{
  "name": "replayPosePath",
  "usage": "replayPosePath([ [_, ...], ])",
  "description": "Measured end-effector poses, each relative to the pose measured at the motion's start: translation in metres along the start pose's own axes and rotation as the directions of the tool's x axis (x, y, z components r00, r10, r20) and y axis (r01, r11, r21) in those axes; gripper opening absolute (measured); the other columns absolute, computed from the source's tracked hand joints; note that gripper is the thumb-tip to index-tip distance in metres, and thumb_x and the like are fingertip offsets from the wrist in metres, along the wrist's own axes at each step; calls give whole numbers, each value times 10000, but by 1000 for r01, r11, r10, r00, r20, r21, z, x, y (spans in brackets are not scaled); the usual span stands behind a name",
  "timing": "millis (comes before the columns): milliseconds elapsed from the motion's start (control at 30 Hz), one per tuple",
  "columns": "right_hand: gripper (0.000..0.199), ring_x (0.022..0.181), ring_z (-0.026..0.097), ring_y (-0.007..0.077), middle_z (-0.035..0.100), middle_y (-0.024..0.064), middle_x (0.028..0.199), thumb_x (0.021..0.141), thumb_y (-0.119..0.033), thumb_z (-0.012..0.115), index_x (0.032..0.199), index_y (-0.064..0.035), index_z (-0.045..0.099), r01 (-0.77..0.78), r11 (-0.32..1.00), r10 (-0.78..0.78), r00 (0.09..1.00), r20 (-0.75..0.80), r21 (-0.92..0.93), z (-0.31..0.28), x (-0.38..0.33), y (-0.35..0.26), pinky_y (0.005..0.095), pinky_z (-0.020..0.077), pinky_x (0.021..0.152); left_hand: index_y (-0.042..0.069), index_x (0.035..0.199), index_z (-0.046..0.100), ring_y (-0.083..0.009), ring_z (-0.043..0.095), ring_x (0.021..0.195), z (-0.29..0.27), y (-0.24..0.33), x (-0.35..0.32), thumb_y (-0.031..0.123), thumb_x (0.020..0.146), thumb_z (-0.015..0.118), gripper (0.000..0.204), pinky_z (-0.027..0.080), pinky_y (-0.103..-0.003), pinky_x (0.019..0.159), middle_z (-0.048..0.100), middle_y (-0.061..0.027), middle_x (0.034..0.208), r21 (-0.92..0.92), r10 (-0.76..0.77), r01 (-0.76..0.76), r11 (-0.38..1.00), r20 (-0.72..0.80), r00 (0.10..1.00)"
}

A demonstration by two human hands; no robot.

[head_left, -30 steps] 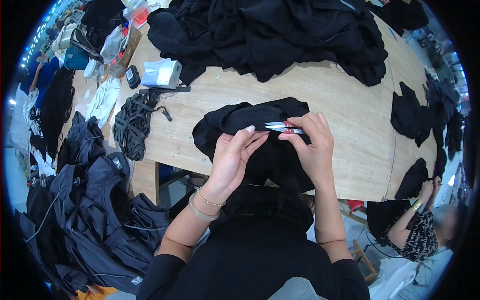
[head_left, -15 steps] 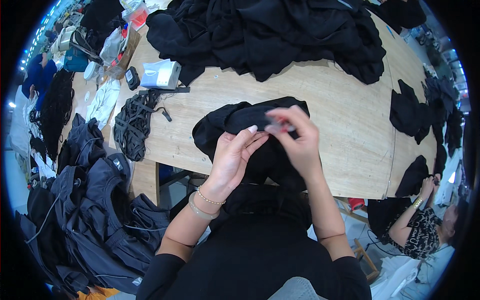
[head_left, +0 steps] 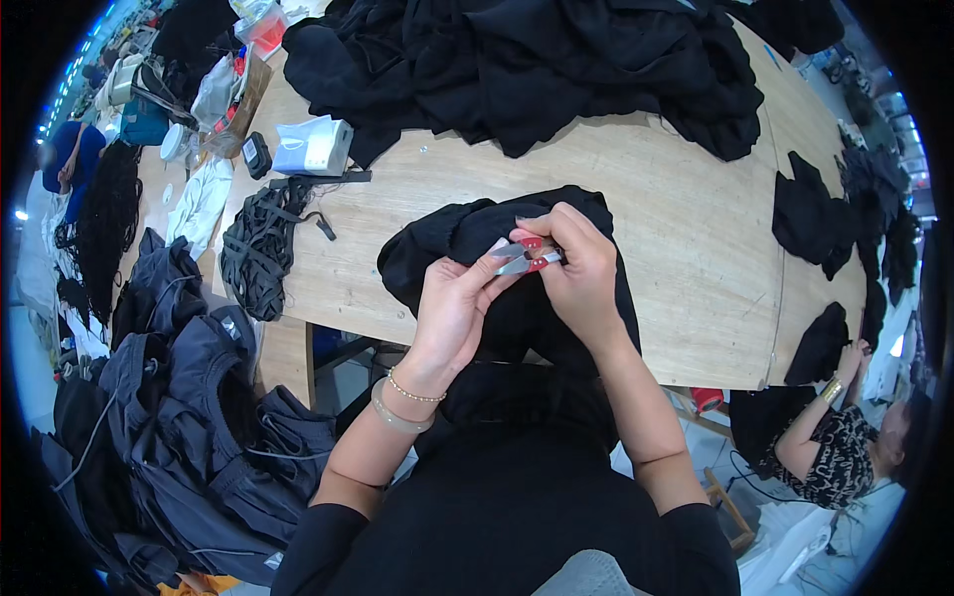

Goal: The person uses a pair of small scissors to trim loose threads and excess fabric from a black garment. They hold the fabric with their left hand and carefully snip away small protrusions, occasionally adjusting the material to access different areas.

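A black garment lies bunched at the near edge of the table, part of it hanging down toward my lap. My right hand is closed around a small pair of thread snips with red parts and metal blades. The blades point left, over the garment, and reach the fingertips of my left hand. That hand is closed in a pinch at the garment's near side. Whether a thread or a fold of cloth is between its fingertips is too small to tell.
A large black cloth heap covers the far side of the wooden table. To the left are tangled dark straps, a tissue pack and a small black device. Dark grey garments pile at lower left. Another person works at right.
My right hand has steadied from a blur, and the snips now show clearly with their blades at my left fingertips. My left hand has barely shifted.
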State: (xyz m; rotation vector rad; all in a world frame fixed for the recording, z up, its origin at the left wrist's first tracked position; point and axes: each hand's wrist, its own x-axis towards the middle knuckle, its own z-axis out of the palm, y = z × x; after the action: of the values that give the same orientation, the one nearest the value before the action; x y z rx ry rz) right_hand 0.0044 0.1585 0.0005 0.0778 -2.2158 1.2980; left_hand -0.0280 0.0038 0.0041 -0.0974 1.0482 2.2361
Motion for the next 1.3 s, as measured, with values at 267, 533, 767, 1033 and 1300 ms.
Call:
replayPosePath([
  [267, 197, 589, 437, 32, 519, -11, 706, 1051, -250, 556, 956, -81, 589, -544, 579, 635, 768, 83, 607, -20, 4, -2, 197, 321, 541, -35, 1057, 717, -156, 705, 974, -5, -1, -2, 76, 989, 644, 149, 572, -372, 993, 735, -98, 1019, -37, 38, -37, 999, 14, 999],
  [533, 344, 456, 371, 22, 446, -42, 534, 1073, -294, 518, 905, -19, 638, -770, 414, 614, 630, 475, 486, -33, -34, -45, 211, 279, 450, -33, 998, 717, -154, 712, 940, -9, -5, 2, 47, 972, 652, 107, 572, -349, 976, 737, -95, 986, 14, 43, -43, 999, 0, 999],
  [767, 362, 439, 341, 25, 434, -40, 519, 1078, -275, 494, 897, -1, 646, -763, 472, 640, 641, 424, 441, -20, -40, -37, 218, 250, 443, -13, 1021, 710, -140, 712, 942, -10, -7, 1, 32, 968, 650, 92, 577, -320, 943, 737, -89, 1006, 35, 65, -66, 997, 8, 998],
  [1033, 368, 452, 365, 19, 440, -49, 526, 1069, -318, 518, 882, -27, 643, -760, 469, 633, 644, 429, 450, -16, -39, -34, 215, 263, 451, -26, 1024, 709, -150, 715, 951, -8, -6, 0, 30, 969, 646, 101, 573, -313, 937, 738, -103, 1016, 42, 44, -43, 998, -7, 999],
  [1300, 281, 507, 413, 27, 497, -47, 592, 1058, -262, 564, 932, -30, 663, -647, 622, 595, 757, 272, 442, -6, -40, -31, 226, 294, 471, -57, 1006, 712, -162, 721, 919, -4, -1, 0, 50, 974, 648, 129, 579, -301, 918, 738, -116, 995, 44, 18, -19, 999, 19, 1000],
])
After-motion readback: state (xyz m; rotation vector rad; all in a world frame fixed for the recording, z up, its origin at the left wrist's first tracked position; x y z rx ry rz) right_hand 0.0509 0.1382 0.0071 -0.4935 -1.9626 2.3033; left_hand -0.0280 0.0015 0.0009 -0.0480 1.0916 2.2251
